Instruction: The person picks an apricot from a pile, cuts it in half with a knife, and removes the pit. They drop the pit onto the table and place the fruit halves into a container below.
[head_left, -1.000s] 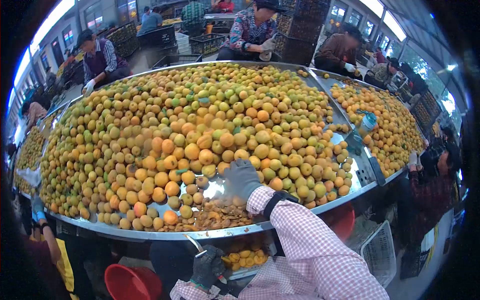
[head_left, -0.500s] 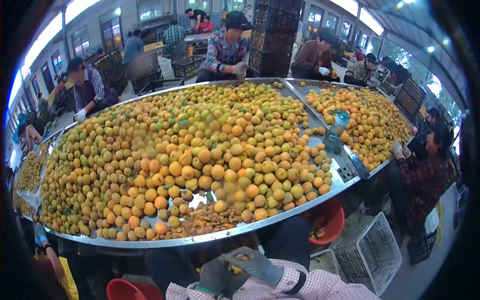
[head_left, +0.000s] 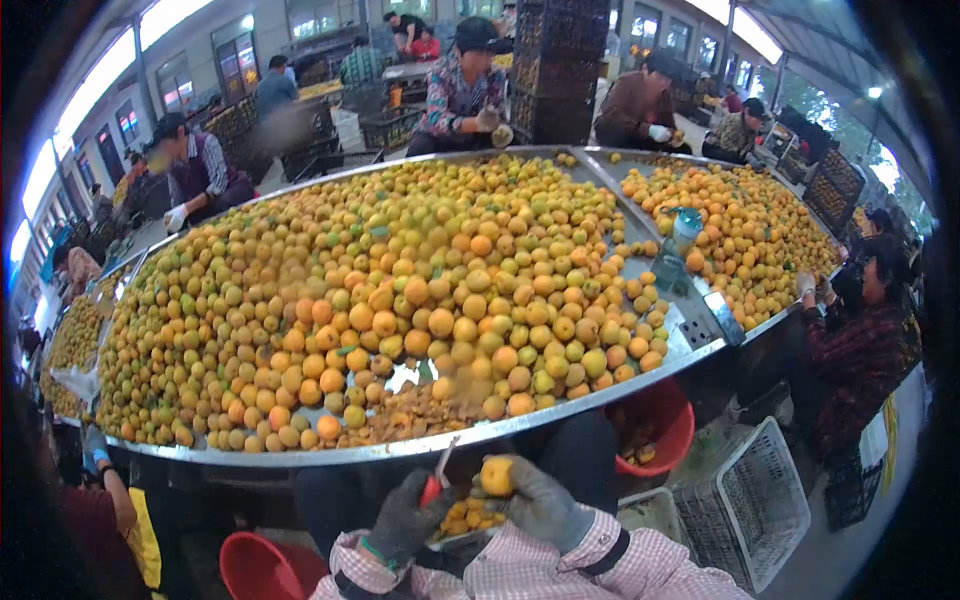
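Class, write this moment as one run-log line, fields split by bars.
left hand: holds red-handled knife | right hand: holds one apricot-like fruit | between hands: yellow pieces | beyond: fruit heap on metal table

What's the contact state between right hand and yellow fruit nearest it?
Touching: the head view shows the gloved right hand curled against the side of the yellow fruit.

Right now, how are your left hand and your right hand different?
The left hand grips a red-handled tool, but the right hand holds a yellow fruit. The left glove looks darker grey than the right glove. Both hands are gloved.
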